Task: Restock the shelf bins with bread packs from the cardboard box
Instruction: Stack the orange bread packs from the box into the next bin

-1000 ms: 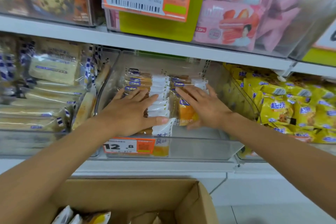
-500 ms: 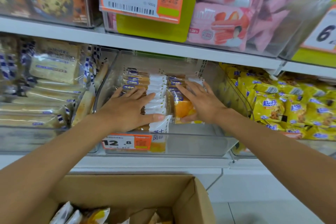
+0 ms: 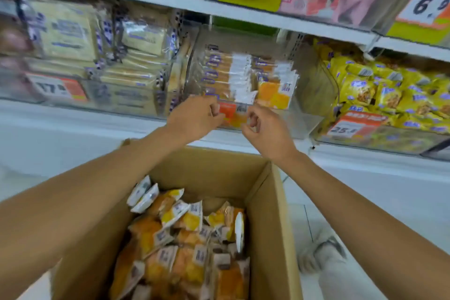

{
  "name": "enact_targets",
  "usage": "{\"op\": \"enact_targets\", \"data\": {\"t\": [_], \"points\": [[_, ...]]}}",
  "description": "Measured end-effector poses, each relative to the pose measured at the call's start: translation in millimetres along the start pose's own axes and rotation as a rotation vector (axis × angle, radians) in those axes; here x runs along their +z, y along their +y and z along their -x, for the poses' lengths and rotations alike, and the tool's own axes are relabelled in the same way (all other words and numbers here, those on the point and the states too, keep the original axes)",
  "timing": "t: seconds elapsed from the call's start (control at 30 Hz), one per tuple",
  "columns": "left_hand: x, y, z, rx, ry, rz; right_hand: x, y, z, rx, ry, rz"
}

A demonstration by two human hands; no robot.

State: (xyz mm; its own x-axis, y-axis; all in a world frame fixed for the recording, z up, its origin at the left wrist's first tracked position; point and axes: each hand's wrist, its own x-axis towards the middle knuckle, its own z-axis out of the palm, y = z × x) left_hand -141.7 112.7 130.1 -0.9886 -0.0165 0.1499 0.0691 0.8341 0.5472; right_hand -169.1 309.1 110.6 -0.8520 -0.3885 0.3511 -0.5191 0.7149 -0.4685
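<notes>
The clear shelf bin on the middle shelf holds two rows of orange-and-white bread packs standing on edge. Both hands hover just in front of the bin's front wall, above the cardboard box. My left hand and my right hand have loosely curled fingers and hold nothing. The open cardboard box sits below my arms. It is filled with several loose bread packs in yellow, orange and white wrappers.
A bin of pale sliced-bread packs stands to the left, and a bin of yellow snack bags to the right. The upper shelf carries pink packs and price tags. A shoe shows on the white floor beside the box.
Both hands have pulled back out of the bin, where they pressed on the bread packs, and now hang in front of it. The view has tilted down onto the box.
</notes>
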Motion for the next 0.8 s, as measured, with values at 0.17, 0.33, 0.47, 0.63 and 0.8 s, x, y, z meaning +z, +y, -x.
{"op": "enact_targets", "data": {"t": [0.17,0.33,0.47,0.63,0.8], "points": [[45.1,-70.5,76.1,-0.280,-0.259,0.065,84.6,8.9,88.3,0.252,-0.371,-0.140],[79.3,-143.8,122.3,-0.564,-0.279,0.200,167.6,34.0,126.0,0.605,-0.701,-0.205],[98.4,-177.9,142.6,-0.740,-0.286,0.291,232.5,48.5,120.9,0.706,-0.770,-0.247],[120.3,-203.7,160.0,-0.883,-0.338,0.426,306.3,63.3,100.3,0.894,-0.758,-0.270],[129.4,-210.6,160.2,-0.938,-0.361,0.484,330.0,73.7,111.3,1.053,-0.706,-0.510]]}}
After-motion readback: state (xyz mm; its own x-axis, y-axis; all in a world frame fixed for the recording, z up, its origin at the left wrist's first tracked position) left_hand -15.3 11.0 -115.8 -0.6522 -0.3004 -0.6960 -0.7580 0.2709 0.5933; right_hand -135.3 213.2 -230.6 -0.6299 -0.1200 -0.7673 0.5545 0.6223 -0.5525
